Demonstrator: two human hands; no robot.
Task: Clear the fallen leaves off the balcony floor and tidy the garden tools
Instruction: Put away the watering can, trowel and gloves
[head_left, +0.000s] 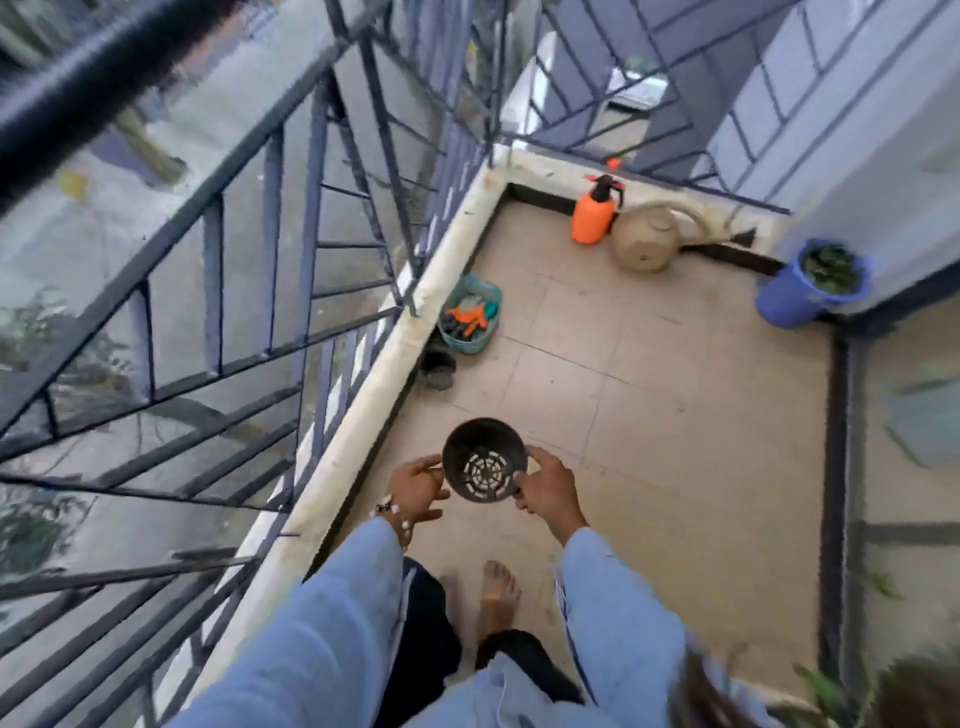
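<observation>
Right grip: right hand (545, 486) curled round the right rim of the empty black plastic nursery pot (484, 460), fingertips pinching its edge.
Left grip: left hand (415, 486) at the pot's left rim, fingers half-curled, thumb near the edge; contact likely, but real hold or mere touch not clear.
Pot: held tilted above the beige tiled balcony floor (649, 415), slotted base showing through the mouth, nothing inside.
Near the pot: dark second pot or cup (438, 368) lying by the left kerb, shape blurred.
Farther left: teal plastic basket (485, 312) against the kerb, orange-handled hand tools (467, 316) piled in it.
Far corner: orange pump sprayer (592, 215) just beside the tan watering can (654, 239).
Far right: blue plastic bucket (800, 296) filled with green leaves (830, 269), against the wall.
Done, by the look of it: floor tiles free of visible leaves; leaves gathered in the bucket; small tools collected in the basket.
Left, by the look of it: held pot and the dark one by the kerb to be put away.
Hidden or unclear: right edge smeared by motion blur; greenery at near right cut off; basket contents too small to name singly.
</observation>
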